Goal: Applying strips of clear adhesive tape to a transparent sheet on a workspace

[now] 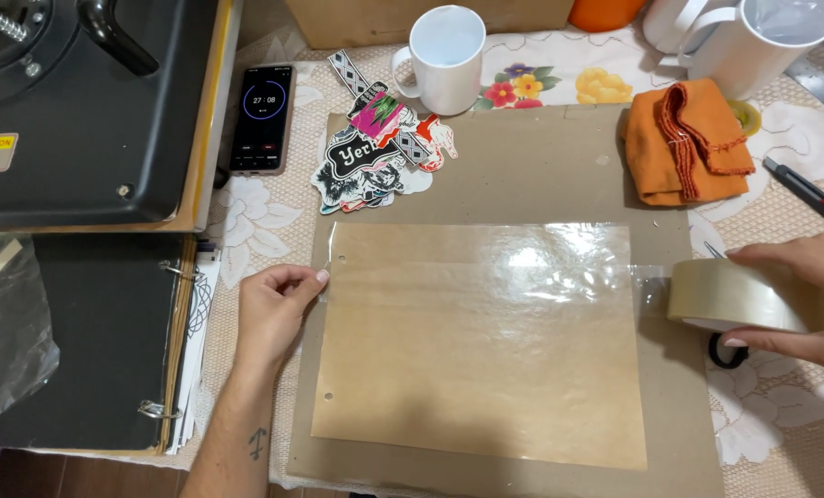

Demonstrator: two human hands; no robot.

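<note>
A tan paper sheet (476, 369) with punched holes on its left edge lies on a grey cardboard board (522, 166). Clear tape covers its upper half and shines. My left hand (273, 309) pinches the tape's end at the sheet's upper left edge. My right hand (799, 300) grips a roll of clear packing tape (730, 295) just off the sheet's right edge, a strip stretched from roll to sheet. Black scissor handles (727, 355) peek out under the roll.
A pile of stickers (379, 152) and a white mug (444, 60) sit behind the sheet. A phone (261, 118) lies by a black heat press (80, 111). An orange cloth (688, 138), another mug (762, 41), a utility knife (813, 195) are at right; a ring binder (89, 341) at left.
</note>
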